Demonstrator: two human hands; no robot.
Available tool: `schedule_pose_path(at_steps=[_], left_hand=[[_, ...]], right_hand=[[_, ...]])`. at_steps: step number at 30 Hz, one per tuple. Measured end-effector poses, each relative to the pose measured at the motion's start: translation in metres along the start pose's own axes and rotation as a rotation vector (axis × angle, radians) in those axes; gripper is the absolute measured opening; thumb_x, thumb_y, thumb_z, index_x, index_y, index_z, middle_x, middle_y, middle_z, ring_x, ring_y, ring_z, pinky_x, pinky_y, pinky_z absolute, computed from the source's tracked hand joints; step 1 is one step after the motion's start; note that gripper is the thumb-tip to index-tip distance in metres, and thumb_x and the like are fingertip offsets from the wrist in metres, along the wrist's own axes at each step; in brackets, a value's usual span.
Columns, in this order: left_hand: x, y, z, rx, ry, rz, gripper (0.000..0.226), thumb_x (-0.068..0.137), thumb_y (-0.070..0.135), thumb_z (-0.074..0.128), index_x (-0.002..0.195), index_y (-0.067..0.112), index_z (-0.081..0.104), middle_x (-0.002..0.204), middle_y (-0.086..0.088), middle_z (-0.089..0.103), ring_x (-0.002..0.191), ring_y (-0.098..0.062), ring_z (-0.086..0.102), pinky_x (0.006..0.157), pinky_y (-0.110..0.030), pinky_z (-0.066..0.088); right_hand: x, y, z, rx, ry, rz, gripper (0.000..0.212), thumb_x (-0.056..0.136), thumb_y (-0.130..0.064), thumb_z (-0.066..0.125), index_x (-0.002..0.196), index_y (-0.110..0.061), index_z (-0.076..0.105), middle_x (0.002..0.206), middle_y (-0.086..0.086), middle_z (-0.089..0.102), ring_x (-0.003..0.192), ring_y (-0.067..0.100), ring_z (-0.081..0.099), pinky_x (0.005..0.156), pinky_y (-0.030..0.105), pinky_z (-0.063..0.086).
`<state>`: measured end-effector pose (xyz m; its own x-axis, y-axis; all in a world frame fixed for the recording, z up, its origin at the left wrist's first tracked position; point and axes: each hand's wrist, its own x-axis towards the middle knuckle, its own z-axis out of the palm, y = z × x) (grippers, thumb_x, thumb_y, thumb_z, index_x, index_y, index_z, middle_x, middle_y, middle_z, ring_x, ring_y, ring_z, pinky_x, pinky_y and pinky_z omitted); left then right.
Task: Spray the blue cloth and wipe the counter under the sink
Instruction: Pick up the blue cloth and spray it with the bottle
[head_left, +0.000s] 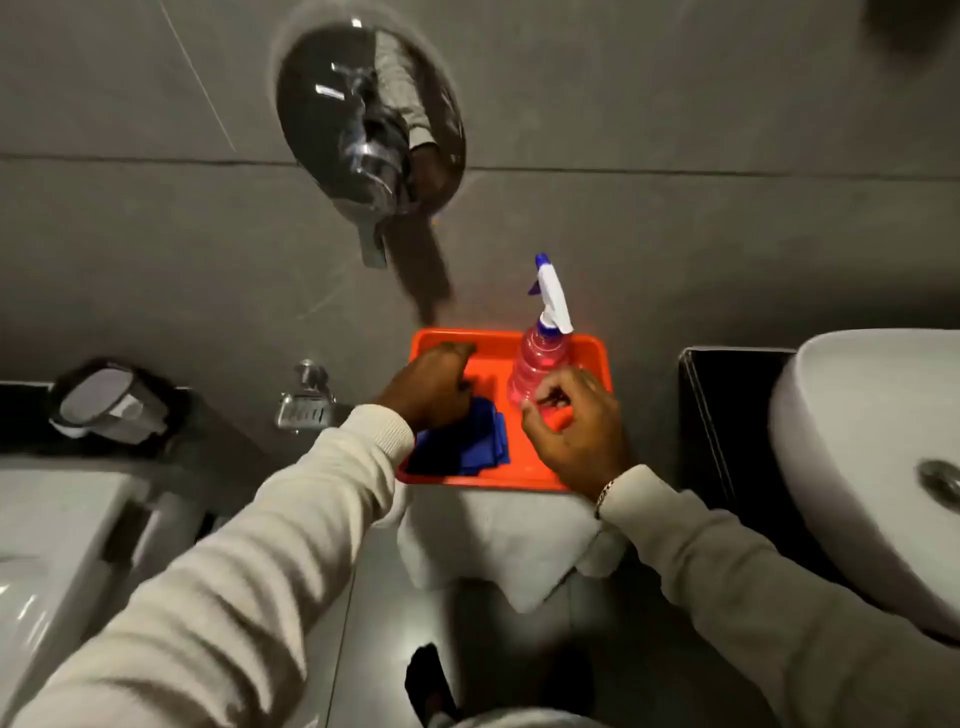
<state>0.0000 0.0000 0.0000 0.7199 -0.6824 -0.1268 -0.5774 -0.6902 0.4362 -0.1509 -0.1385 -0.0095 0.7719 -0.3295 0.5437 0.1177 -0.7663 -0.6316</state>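
An orange tray rests on a white cloth-covered stand in front of me. In its left half lies a folded blue cloth. My left hand hovers over the cloth's far end with fingers curled down onto it; a firm grip is not visible. A pink spray bottle with a white and blue trigger head stands in the tray's right half. My right hand is just in front of the bottle's base, fingers spread and curved, apart from the bottle. The white sink sits on a dark counter at the right.
A toilet is at the lower left, with a soap dish and a wall holder behind it. A chrome wall fitting hangs above on the grey tiles. My foot stands on the floor below the stand.
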Motion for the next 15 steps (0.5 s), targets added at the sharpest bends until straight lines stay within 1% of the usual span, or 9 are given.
schedule_pose_path(at_steps=[1,3,5,6,8,9,10,12,15], left_hand=[[0.008,-0.007,0.009,0.063,-0.132,-0.040,0.061,0.081,0.011,0.058,0.139,0.002,0.041,0.141,-0.025,0.048,0.129,-0.039,0.047,0.107,-0.043,0.040],[0.016,-0.016,0.022,0.137,-0.299,-0.064,0.064,0.080,0.012,0.060,0.139,-0.001,0.038,0.140,-0.028,0.047,0.127,-0.042,0.047,0.105,-0.043,0.041],[0.022,-0.023,0.033,0.167,-0.416,-0.078,0.065,0.080,0.015,0.062,0.138,-0.001,0.038,0.135,-0.029,0.051,0.125,-0.044,0.049,0.102,-0.044,0.043],[0.023,-0.023,0.036,0.190,-0.454,-0.061,0.059,0.079,0.017,0.063,0.133,0.001,0.043,0.130,-0.028,0.055,0.121,-0.044,0.053,0.099,-0.045,0.045],[0.028,-0.020,0.037,0.240,-0.479,-0.010,0.044,0.078,0.019,0.062,0.118,0.005,0.051,0.119,-0.026,0.061,0.112,-0.045,0.058,0.091,-0.045,0.049],[0.032,-0.022,0.038,0.257,-0.473,0.009,0.042,0.077,0.020,0.061,0.116,0.007,0.053,0.117,-0.025,0.061,0.109,-0.045,0.059,0.090,-0.045,0.050],[0.034,-0.021,0.037,0.273,-0.473,0.014,0.044,0.076,0.022,0.062,0.117,0.009,0.053,0.116,-0.024,0.061,0.108,-0.045,0.059,0.090,-0.046,0.050],[0.033,-0.019,0.038,0.333,-0.447,0.006,0.047,0.074,0.026,0.062,0.118,0.014,0.054,0.116,-0.022,0.061,0.109,-0.044,0.057,0.091,-0.048,0.051],[0.033,-0.017,0.040,0.348,-0.386,-0.067,0.038,0.073,0.029,0.066,0.105,0.011,0.063,0.113,-0.021,0.067,0.107,-0.042,0.060,0.087,-0.045,0.053]], right_hand=[[0.000,0.012,0.004,-0.007,0.025,0.092,0.019,0.075,-0.012,0.071,0.075,-0.012,0.052,0.074,-0.001,0.054,0.070,0.019,0.052,0.067,0.039,0.048],[0.006,0.032,0.008,-0.067,0.105,0.247,0.028,0.071,-0.020,0.074,0.081,-0.013,0.049,0.079,-0.002,0.049,0.072,0.021,0.051,0.069,0.042,0.048],[0.022,0.049,0.017,-0.036,0.136,0.408,0.046,0.066,-0.027,0.080,0.097,-0.013,0.049,0.092,0.002,0.054,0.081,0.025,0.056,0.075,0.042,0.052],[0.034,0.053,0.018,0.026,0.100,0.464,0.058,0.064,-0.032,0.083,0.107,-0.016,0.048,0.101,0.002,0.058,0.088,0.023,0.060,0.079,0.038,0.053],[0.062,0.061,0.025,0.156,-0.037,0.492,0.067,0.063,-0.041,0.084,0.117,-0.036,0.045,0.107,-0.012,0.063,0.093,0.009,0.063,0.081,0.021,0.052],[0.073,0.067,0.030,0.176,-0.099,0.474,0.062,0.064,-0.042,0.082,0.114,-0.046,0.045,0.100,-0.018,0.064,0.088,0.004,0.062,0.079,0.017,0.052],[0.084,0.069,0.034,0.160,-0.150,0.461,0.056,0.066,-0.043,0.080,0.110,-0.050,0.047,0.093,-0.017,0.066,0.083,0.003,0.063,0.077,0.018,0.053],[0.097,0.073,0.042,0.161,-0.189,0.465,0.048,0.068,-0.040,0.075,0.111,-0.044,0.054,0.092,-0.010,0.071,0.084,0.008,0.067,0.082,0.028,0.056],[0.108,0.076,0.050,0.268,-0.167,0.471,0.049,0.069,-0.022,0.071,0.115,-0.031,0.061,0.098,-0.016,0.072,0.091,0.008,0.070,0.091,0.038,0.056]])
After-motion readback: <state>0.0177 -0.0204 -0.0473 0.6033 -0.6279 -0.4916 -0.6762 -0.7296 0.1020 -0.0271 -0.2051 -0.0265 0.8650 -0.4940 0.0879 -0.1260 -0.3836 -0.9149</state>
